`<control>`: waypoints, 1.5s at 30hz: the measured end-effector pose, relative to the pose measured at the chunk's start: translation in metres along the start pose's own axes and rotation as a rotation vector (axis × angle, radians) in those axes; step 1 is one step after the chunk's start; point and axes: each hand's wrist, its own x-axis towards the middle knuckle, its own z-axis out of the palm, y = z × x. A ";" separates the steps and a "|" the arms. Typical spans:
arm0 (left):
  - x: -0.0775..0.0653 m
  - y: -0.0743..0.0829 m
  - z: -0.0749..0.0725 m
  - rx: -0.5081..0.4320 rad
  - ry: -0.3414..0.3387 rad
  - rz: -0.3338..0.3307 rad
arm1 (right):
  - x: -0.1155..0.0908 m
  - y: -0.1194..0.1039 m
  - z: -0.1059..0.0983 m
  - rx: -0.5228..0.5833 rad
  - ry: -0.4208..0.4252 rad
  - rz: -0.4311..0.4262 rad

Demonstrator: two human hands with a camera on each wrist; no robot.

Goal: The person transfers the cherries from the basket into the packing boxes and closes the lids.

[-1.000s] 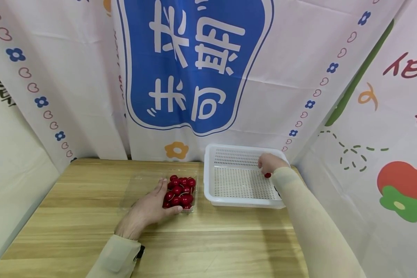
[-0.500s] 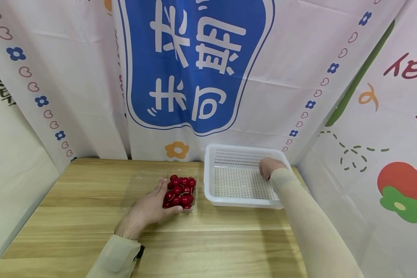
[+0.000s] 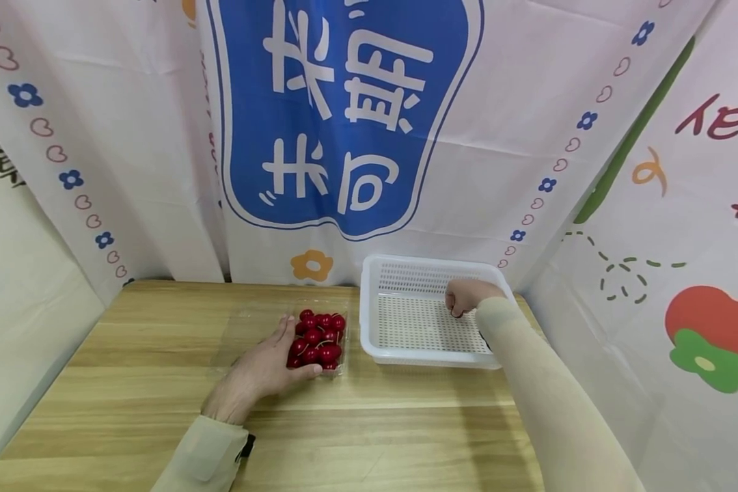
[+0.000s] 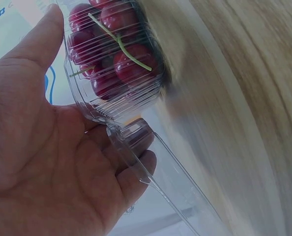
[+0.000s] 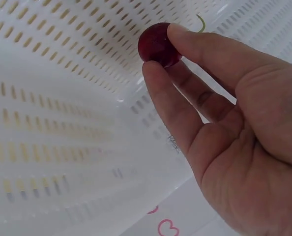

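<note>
Dark red cherries with green stems [image 3: 313,338] fill a clear plastic clamshell box [image 4: 136,101], whose lid [image 4: 185,189] lies folded out to the left. My left hand [image 3: 261,365] holds this box at its left side, the thumb along the near wall and the other fingers bent at the hinge. Inside a white perforated basket [image 3: 384,357], my right hand [image 3: 470,297] pinches one cherry [image 5: 158,45] between thumb and fingertips. The right wrist view shows that cherry's stem beyond the thumb; whether it touches the basket floor I cannot tell.
Box and basket stand side by side on a wooden table [image 3: 357,437], the basket on the right near the back edge. A printed cloth [image 3: 498,184] hangs right behind them, and more cloth [image 3: 621,355] closes off the right side.
My right hand has shifted a little to the left inside the basket, with the cherry at its fingertips. The left hand and the box have stayed in place.
</note>
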 end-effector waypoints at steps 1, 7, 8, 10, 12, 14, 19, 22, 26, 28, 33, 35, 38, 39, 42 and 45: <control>0.000 0.000 0.000 0.002 0.000 -0.001 | 0.002 -0.002 -0.001 0.003 0.001 -0.027; 0.000 -0.002 0.001 0.004 0.002 -0.007 | 0.016 -0.016 -0.006 0.033 0.037 -0.111; 0.000 -0.002 0.002 0.003 0.003 -0.007 | 0.018 -0.020 -0.007 0.037 0.044 -0.115; 0.000 -0.002 0.002 0.001 0.005 -0.005 | 0.022 -0.026 -0.008 0.054 0.054 -0.130; 0.000 -0.002 0.002 0.001 0.007 -0.003 | 0.025 -0.033 -0.010 0.051 0.072 -0.157; 0.000 -0.002 0.002 0.001 0.007 -0.002 | 0.028 -0.039 -0.012 0.036 0.092 -0.188; -0.001 -0.002 0.002 -0.003 0.006 -0.001 | 0.027 -0.057 -0.016 0.030 0.129 -0.232; 0.000 -0.003 0.002 -0.008 0.006 0.000 | 0.025 -0.067 -0.018 0.045 0.145 -0.244; 0.000 -0.003 0.002 -0.008 0.005 -0.001 | 0.024 -0.078 -0.020 0.033 0.171 -0.300; 0.000 -0.003 0.002 -0.007 0.003 -0.002 | 0.025 -0.083 -0.020 0.016 0.191 -0.335; 0.000 -0.003 0.001 -0.008 0.007 0.000 | 0.025 -0.098 -0.024 -0.004 0.243 -0.387; 0.000 -0.003 0.001 -0.008 0.009 0.001 | 0.024 -0.104 -0.025 -0.002 0.256 -0.402; 0.000 -0.003 0.001 -0.008 0.009 0.002 | 0.024 -0.114 -0.027 -0.004 0.275 -0.429; 0.000 -0.003 0.001 -0.008 0.008 0.002 | 0.024 -0.117 -0.028 -0.009 0.282 -0.439; 0.000 -0.003 0.001 -0.007 0.006 0.002 | 0.023 -0.128 -0.029 -0.027 0.302 -0.462; 0.000 -0.004 0.001 -0.007 0.004 0.001 | 0.023 -0.139 -0.030 -0.047 0.316 -0.484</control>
